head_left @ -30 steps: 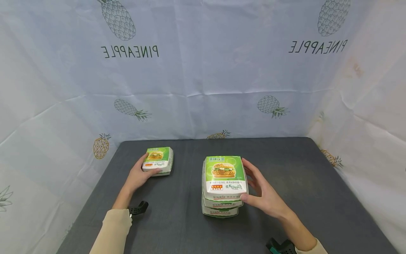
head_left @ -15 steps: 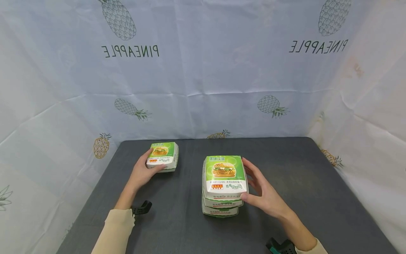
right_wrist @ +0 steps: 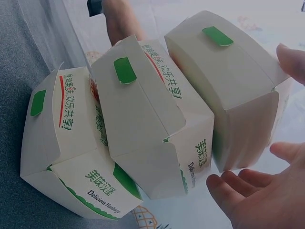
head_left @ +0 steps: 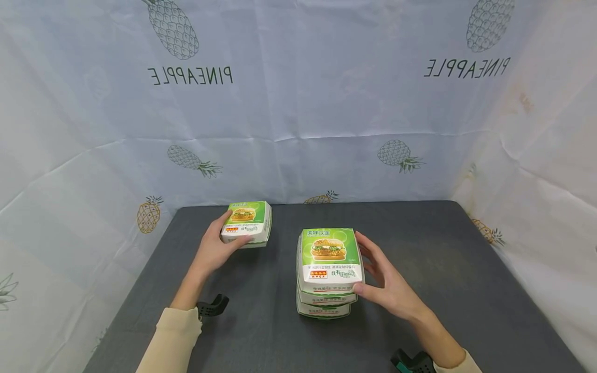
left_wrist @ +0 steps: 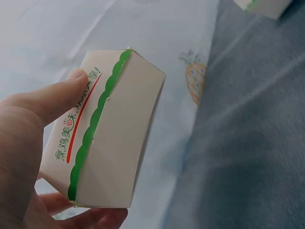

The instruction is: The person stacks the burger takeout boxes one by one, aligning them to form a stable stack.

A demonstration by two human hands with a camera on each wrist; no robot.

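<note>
My left hand point(head_left: 218, 247) grips a green-and-white paper hamburger box point(head_left: 246, 223) at the back left, thumb on its near side. In the left wrist view, this box point(left_wrist: 116, 138) shows its plain underside and a green scalloped edge. At the table's middle, three similar boxes stand stacked, slightly out of line. My right hand point(head_left: 389, 285) holds the top box point(head_left: 329, 259) from the right, its thumb at the front corner and fingers at the far side. The right wrist view shows the middle box point(right_wrist: 152, 105) and bottom box point(right_wrist: 76, 143) beneath it, tilted.
A dark grey table point(head_left: 280, 342) lies under the hands. White cloth point(head_left: 322, 103) printed with pineapples hangs behind and at both sides, close to the table's edges. A black strap device point(head_left: 213, 305) sits on the left wrist, another point(head_left: 412, 361) on the right.
My left hand has carried its hamburger box to the right and toward the back of the table. My right hand and the stack have stayed in place.
</note>
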